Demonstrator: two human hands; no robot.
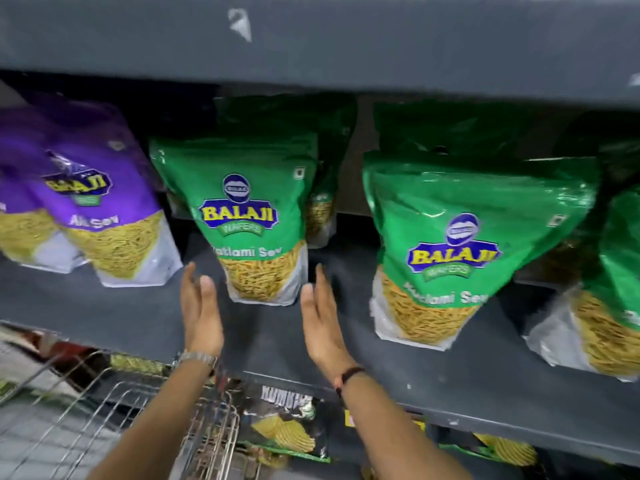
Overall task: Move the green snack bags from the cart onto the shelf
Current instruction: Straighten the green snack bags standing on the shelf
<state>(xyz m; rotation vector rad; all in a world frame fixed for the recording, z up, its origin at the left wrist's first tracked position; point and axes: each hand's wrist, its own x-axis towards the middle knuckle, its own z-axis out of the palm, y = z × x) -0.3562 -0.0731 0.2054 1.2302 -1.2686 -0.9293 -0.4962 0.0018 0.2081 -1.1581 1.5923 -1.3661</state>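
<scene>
Green bag (254,216) between open fingers (194,278) (untouched)

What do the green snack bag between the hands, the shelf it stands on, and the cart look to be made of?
Green snack bag: probably glossy plastic film, since it creases and catches bright highlights.
Shelf: flat, dark grey and matte, likely painted metal or board; the look alone does not settle it.
Cart: thin crossing bars with a silvery shine, so apparently metal wire.
</scene>
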